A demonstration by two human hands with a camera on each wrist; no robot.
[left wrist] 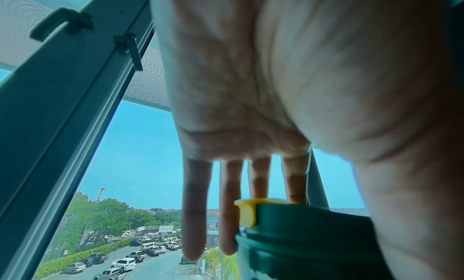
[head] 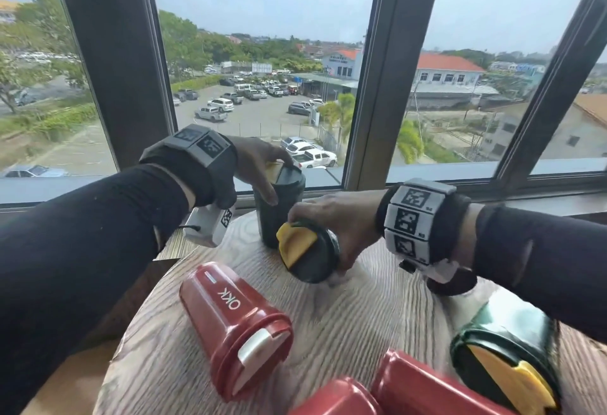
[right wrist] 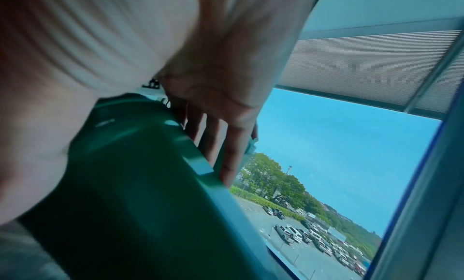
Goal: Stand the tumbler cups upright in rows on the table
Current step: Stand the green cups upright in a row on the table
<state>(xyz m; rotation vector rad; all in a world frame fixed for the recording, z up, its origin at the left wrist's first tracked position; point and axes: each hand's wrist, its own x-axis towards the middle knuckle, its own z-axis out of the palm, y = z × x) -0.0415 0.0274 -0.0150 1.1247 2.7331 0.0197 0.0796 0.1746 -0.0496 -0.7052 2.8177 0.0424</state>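
We are resting our left hand (head: 259, 165) on the lid of the upright green tumbler (head: 279, 207) at the far edge of the round wooden table (head: 354, 312) — fingers straight and spread, none curling round it. Our right hand (head: 331, 220) is gripping a second green tumbler (head: 308, 250), which is lying tilted with its yellow flap facing us, just beside the upright one. Nearer us, other cups are crowding the space: a red tumbler (head: 230, 326) lying on its side, two more red ones (head: 404, 388) at the near edge, and a third green tumbler (head: 505, 352) lying under our right sleeve. Behind the table a window (head: 262, 53) is showing a car park.
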